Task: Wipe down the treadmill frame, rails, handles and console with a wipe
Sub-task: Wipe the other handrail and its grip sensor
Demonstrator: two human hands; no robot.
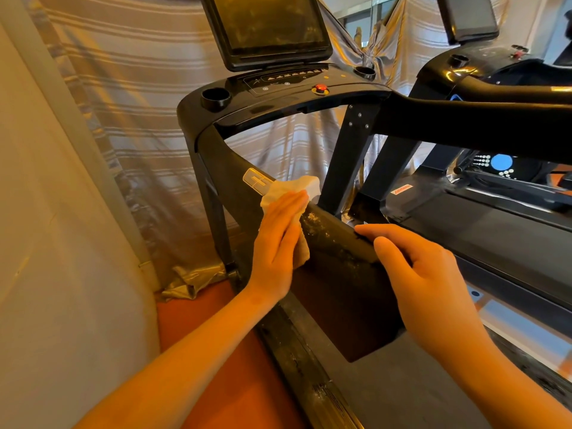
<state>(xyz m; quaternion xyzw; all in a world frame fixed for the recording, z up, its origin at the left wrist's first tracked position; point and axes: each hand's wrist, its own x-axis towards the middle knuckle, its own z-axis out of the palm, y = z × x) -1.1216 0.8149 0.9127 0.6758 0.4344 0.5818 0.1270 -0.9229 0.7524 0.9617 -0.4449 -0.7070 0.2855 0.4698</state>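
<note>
Head view: wipe on handrail edge

— How many treadmills?
— Two: near treadmill toward six o'clock, far treadmill at three.
— Screens, hands, wipes?
— Two screens, twelve and one o'clock; left hand, right hand; one wipe.

The floor is orange-red and shows as a strip between the pale wall and the treadmill. The treadmill's dusty side rail runs along it, and the left upright comes down to it farther off. The striped curtain bunches its hem on the floor just beside that upright.
</note>
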